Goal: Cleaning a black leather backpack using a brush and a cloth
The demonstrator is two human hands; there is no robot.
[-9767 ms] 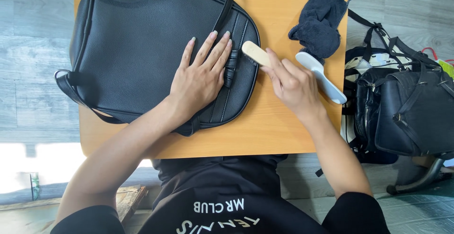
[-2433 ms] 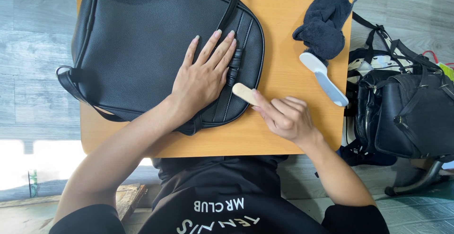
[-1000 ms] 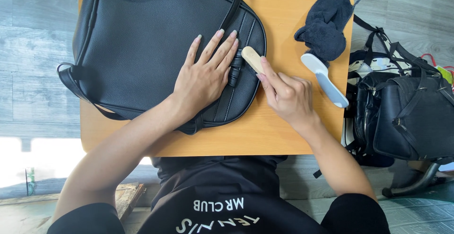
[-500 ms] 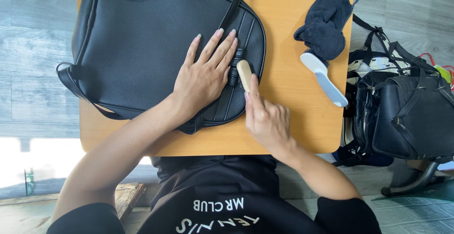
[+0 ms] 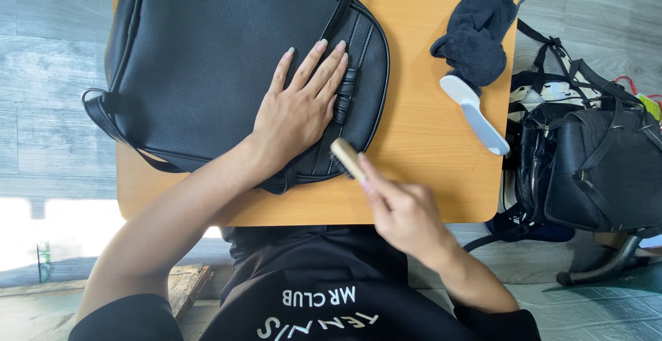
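While the wooden table (image 5: 427, 148) takes the middle of the view, the largest thing on it is a black leather bag (image 5: 207, 58), which lies flat and covers the left and upper part of the tabletop; its strap hangs over the left edge. To the right of the table, on the grey floor, stand other black bags (image 5: 593, 162), close together and just beside the table edge. On the right far corner of the table lies a dark cloth (image 5: 476, 34), and its lower end rests on a white brush (image 5: 476, 115) that points toward the right edge. The left hand (image 5: 300, 106) lies flat on the bag with the fingers spread, pressing near the zipper at the bag's right side. The right hand (image 5: 403, 210) is closed around the handle of a small wooden brush (image 5: 348, 158), with the fingers pinching it. The head of this brush touches the lower right rim of the bag, just below the left hand.
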